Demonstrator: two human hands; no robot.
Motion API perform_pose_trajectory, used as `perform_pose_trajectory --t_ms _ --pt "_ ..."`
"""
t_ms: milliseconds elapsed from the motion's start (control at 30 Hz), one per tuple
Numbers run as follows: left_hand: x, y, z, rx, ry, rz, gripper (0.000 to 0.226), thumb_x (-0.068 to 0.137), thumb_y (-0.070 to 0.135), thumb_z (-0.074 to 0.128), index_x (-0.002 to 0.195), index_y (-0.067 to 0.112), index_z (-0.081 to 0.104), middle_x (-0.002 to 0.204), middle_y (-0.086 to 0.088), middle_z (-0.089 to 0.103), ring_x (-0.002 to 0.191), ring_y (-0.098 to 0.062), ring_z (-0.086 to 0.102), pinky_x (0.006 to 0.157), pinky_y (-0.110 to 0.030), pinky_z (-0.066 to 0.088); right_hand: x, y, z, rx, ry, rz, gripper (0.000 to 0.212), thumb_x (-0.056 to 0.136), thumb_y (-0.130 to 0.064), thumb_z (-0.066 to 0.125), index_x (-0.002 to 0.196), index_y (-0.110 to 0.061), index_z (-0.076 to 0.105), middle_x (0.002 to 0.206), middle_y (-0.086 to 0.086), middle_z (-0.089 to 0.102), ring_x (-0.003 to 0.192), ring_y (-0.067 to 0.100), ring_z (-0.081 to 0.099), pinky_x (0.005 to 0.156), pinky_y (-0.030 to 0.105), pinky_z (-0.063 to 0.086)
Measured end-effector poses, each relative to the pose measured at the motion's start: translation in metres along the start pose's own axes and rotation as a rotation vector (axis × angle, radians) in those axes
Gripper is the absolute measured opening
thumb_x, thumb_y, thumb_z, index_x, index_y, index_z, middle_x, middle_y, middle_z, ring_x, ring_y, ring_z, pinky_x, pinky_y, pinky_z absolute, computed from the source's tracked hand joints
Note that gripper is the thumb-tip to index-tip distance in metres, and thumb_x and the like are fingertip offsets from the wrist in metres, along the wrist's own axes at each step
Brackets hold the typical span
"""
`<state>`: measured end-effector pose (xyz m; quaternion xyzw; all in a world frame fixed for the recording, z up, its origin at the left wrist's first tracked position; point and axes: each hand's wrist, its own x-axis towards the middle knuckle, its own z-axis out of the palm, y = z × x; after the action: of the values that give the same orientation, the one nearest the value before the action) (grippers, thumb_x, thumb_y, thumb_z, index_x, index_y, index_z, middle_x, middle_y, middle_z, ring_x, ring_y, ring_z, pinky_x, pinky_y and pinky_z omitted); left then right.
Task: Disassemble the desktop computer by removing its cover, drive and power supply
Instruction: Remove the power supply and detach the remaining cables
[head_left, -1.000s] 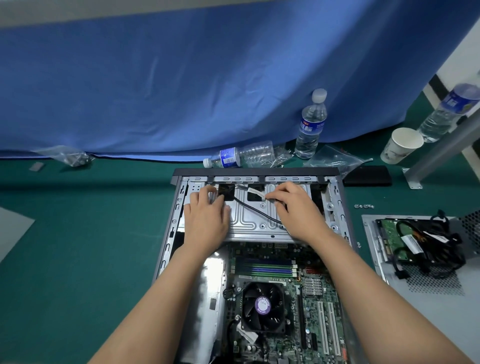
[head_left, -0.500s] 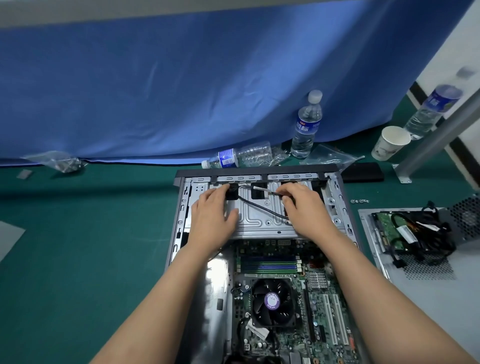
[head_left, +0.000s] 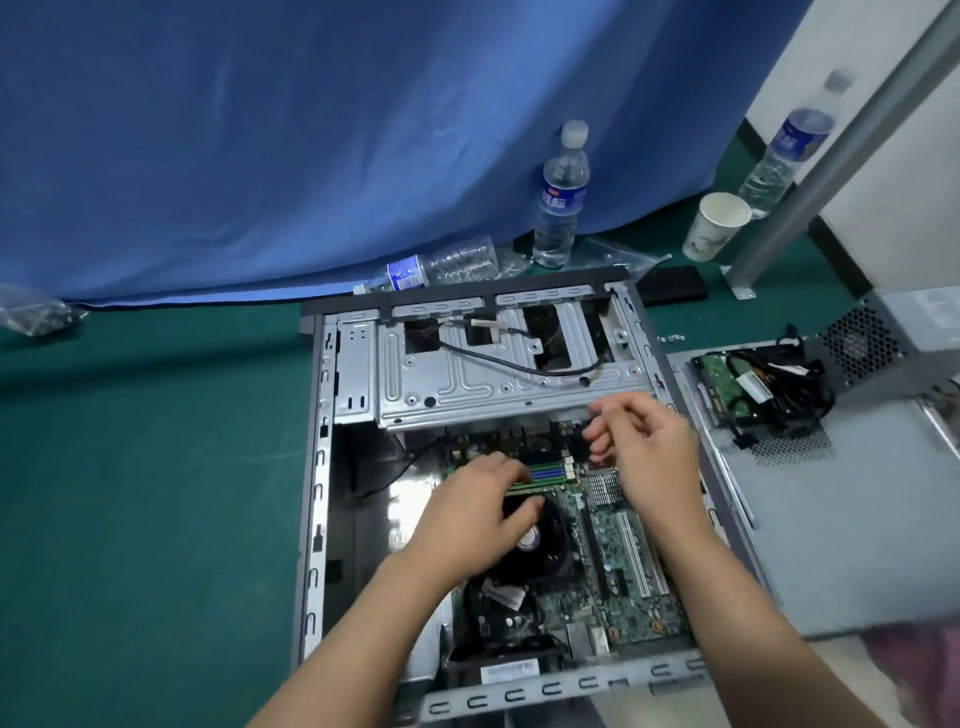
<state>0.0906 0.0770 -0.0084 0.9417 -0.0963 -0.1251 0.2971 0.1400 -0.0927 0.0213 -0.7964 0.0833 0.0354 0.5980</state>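
the open computer case (head_left: 318, 467) lies flat on the green mat (head_left: 145, 493), motherboard (head_left: 613, 561) bare, silver drive cage (head_left: 498, 379) at its far end. left hand (head_left: 478, 512) rests on the fan, fingers relaxed; right hand (head_left: 644, 452) hovers loosely curled, seemingly holding nothing.

Blue curtain (head_left: 311, 156), green floor (head_left: 145, 493)

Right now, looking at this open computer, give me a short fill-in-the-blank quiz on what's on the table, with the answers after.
1. The upright bottle behind the case stands in front of a ___ curtain.
2. The paper cup is ___ in colour.
3. The table has a ___ surface.
4. The other bottle at the curtain's foot is ___ on its side.

Missing words: blue; white; green; lying
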Motion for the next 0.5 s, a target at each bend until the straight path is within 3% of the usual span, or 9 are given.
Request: perform_pose_trajectory --t_ms 100,200,333,500 --pt "0.006 -0.004 0.019 0.149 -0.124 -0.021 0.062 0.090 0.053 0.049 0.138 0.015 0.043 0.139 -0.001 0.047 0.128 -0.018 0.041 0.107 -0.031 0.033 -0.009 0.025 0.002 -0.053 -0.113 0.251 0.017 0.095 -0.007 0.048 0.094 -0.007 0.065 0.076 0.005 0.066 0.067 0.011 0.061 0.061 0.020 0.054" --pt "0.014 -0.005 0.033 0.242 -0.183 -0.051 0.080 0.087 0.064 0.045 0.148 0.015 0.028 0.154 -0.003 0.030 0.140 -0.019 0.027 0.115 -0.032 0.020 -0.007 0.045 0.004 0.104 -0.169 0.522 0.019 0.097 -0.002 0.041 0.106 0.000 0.057 0.089 0.011 0.063 0.078 0.016 0.061 0.070 0.023 0.054" --pt "0.026 -0.006 0.046 0.331 -0.268 -0.098 0.091 0.084 0.075 0.035 0.151 0.015 0.020 0.157 -0.005 0.024 0.143 -0.020 0.023 0.118 -0.037 0.014 0.006 0.059 0.001 0.429 -0.055 0.734 0.019 0.096 0.004 0.040 0.112 0.001 0.049 0.101 0.018 0.060 0.094 0.026 0.060 0.085 0.031 0.048" --pt "0.030 -0.006 0.057 0.390 -0.192 -0.093 0.091 0.081 0.080 0.028 0.146 0.016 0.033 0.150 -0.003 0.038 0.137 -0.020 0.036 0.115 -0.037 0.019 0.020 0.063 0.006 0.818 0.121 0.856 0.025 0.099 -0.007 0.040 0.121 0.003 0.048 0.105 0.015 0.059 0.102 0.026 0.056 0.090 0.034 0.047"
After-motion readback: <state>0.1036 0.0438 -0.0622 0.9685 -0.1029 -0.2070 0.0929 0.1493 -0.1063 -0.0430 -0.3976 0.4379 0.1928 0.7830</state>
